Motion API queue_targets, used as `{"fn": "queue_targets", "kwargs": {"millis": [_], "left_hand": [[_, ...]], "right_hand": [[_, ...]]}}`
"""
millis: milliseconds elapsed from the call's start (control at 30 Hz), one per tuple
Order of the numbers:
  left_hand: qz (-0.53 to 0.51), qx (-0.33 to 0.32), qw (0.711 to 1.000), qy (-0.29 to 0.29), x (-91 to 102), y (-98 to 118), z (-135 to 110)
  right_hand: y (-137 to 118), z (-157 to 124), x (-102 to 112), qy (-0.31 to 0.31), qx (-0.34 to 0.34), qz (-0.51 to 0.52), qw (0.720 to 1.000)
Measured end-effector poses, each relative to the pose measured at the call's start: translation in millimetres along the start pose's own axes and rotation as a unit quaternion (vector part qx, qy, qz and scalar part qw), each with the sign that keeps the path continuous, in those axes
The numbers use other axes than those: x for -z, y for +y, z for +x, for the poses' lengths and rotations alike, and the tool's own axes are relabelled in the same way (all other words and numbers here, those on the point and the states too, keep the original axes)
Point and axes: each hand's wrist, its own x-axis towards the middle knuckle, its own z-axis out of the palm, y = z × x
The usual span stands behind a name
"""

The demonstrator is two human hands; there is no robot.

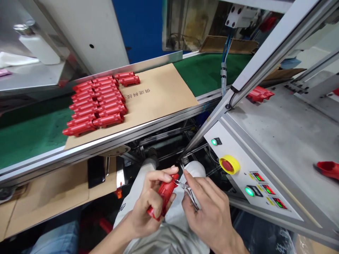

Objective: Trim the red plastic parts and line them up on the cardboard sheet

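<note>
My left hand [149,203] is closed around a red plastic part [165,192], long and tube-like, held at a slant above my lap. In my right hand [212,208] is a small pair of metal pliers [188,192]. The tip of the pliers touches or nearly touches the upper end of the red part, close to my left fingertips. My fingers hide much of the part and some of the handles. Ahead to the left, several similar red parts [107,97] lie in two rows on a cardboard sheet [159,95].
The cardboard rests on a green conveyor [190,74] with a metal edge. A sloped control panel [238,176] with a red-and-yellow stop button [229,164] stands to my right. A black phone [96,171] lies on a lower cardboard-covered shelf [66,197]. An upright metal frame post [254,63] crosses the right side.
</note>
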Motion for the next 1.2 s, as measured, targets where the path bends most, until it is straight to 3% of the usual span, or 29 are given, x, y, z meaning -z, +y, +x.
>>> {"fn": "queue_targets", "kwargs": {"millis": [400, 600, 1200], "left_hand": [[0.033, -0.113, 0.990, -0.082, 11.0, -11, 0], [0.043, -0.116, 0.991, -0.056, 9.1, -12, 0], [0.098, -0.124, 0.986, -0.054, 16.3, -24, -16]], "right_hand": [[-1, 1, 0, -0.006, 0.004, 0.002, 1.000], [-1, 3, 2, -0.025, -0.004, 0.018, 1.000], [0, 2, 3, -0.008, 0.017, -0.022, 1.000]]}}
